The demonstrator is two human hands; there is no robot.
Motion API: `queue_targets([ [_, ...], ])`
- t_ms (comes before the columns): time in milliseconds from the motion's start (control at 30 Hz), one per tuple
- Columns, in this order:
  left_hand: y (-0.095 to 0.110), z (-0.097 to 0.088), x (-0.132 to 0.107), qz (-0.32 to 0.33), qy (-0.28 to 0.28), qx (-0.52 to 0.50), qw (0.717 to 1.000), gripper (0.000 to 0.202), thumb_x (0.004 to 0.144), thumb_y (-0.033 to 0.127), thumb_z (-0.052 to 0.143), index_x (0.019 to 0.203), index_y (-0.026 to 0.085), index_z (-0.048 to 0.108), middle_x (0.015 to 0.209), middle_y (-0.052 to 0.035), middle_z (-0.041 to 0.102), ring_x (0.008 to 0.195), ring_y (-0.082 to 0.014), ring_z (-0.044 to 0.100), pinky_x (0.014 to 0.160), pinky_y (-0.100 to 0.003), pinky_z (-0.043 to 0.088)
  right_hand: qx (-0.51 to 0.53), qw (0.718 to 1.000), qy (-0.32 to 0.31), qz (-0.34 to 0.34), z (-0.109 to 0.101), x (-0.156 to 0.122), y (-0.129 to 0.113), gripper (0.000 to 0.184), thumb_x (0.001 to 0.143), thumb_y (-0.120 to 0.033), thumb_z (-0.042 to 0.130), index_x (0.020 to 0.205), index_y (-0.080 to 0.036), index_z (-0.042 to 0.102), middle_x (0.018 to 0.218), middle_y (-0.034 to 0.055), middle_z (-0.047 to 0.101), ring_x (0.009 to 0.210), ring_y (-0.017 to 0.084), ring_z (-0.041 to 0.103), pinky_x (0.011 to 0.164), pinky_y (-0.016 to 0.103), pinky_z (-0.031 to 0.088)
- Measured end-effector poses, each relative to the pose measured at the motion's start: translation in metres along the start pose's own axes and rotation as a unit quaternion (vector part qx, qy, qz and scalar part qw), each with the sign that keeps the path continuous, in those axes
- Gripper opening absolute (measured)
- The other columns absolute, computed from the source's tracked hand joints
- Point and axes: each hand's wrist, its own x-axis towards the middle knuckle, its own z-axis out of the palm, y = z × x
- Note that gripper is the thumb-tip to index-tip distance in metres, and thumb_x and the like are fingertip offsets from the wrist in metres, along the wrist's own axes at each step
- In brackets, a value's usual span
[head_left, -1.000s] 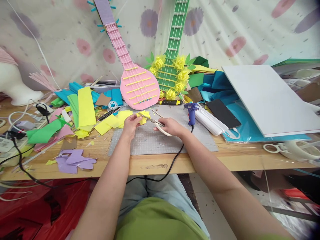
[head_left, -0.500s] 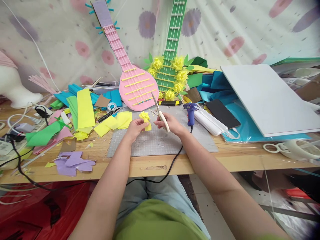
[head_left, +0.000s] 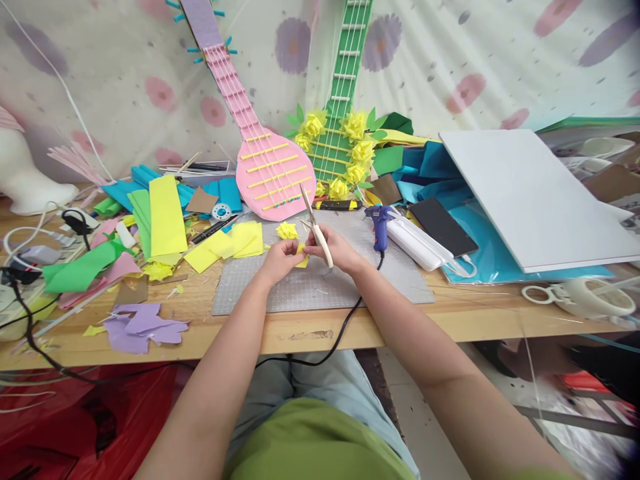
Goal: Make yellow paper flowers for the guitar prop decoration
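Over the grey cutting mat (head_left: pixel 350 280), my left hand (head_left: pixel 279 259) and my right hand (head_left: pixel 336 248) meet and pinch a small yellow paper piece (head_left: pixel 302 254) between their fingertips. My right hand also holds white-handled scissors (head_left: pixel 315 227), blades pointing up and away. A small yellow paper flower (head_left: pixel 287 231) lies on the mat just beyond my left hand. Yellow paper sheets (head_left: pixel 235 241) lie at the mat's left corner.
A pink paper guitar (head_left: pixel 273 173) and a green one with yellow flowers (head_left: pixel 340 143) lean against the backdrop. A blue glue gun (head_left: pixel 379 223), a white box (head_left: pixel 417 243), a black phone (head_left: pixel 440 227) and a white board (head_left: pixel 535 193) sit right. Coloured paper scraps (head_left: pixel 145 327) and cables (head_left: pixel 30 267) crowd the left.
The scissors swung from lying flat across the paper to pointing upward. The yellow flower now lies on the mat, and both hands closed together on a small yellow piece.
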Motion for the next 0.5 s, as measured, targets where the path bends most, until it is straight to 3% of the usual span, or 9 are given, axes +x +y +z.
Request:
queue_targets([
  [167,0.003,0.0027,-0.0016,-0.06,0.003,-0.092,0.994,0.028,0.054,0.035,0.072,0.069,0.015,0.059,0.071,-0.0013,0.062,0.067,-0.0138,0.057,0.062,-0.028,0.047,0.076,0.994,0.079,0.009,0.0034,0.0037,0.001,0.042,0.051,-0.036,0.074,0.072,-0.019,0.042,0.063,-0.0046,0.05,0.056,0.009,0.048,0.053,0.025,0.037],
  [367,0.0014,0.0063,-0.0006,-0.062,0.069,-0.127,0.988,0.031,0.05,0.033,0.075,0.067,0.015,0.057,0.066,-0.0002,0.062,0.061,-0.0131,0.058,0.058,-0.028,0.049,0.13,0.983,0.125,0.016,0.0045,0.0077,0.0057,0.043,0.049,-0.036,0.074,0.072,-0.02,0.041,0.06,-0.0061,0.048,0.054,0.009,0.047,0.052,0.025,0.036],
  [500,0.002,0.0059,-0.0007,-0.07,0.071,-0.139,0.985,0.029,0.051,0.031,0.074,0.068,0.014,0.057,0.067,-0.0009,0.062,0.06,-0.013,0.058,0.057,-0.028,0.05,0.141,0.978,0.15,0.019,0.0054,0.0074,0.0064,0.045,0.048,-0.036,0.075,0.074,-0.02,0.042,0.06,-0.0063,0.048,0.054,0.008,0.047,0.053,0.025,0.037],
])
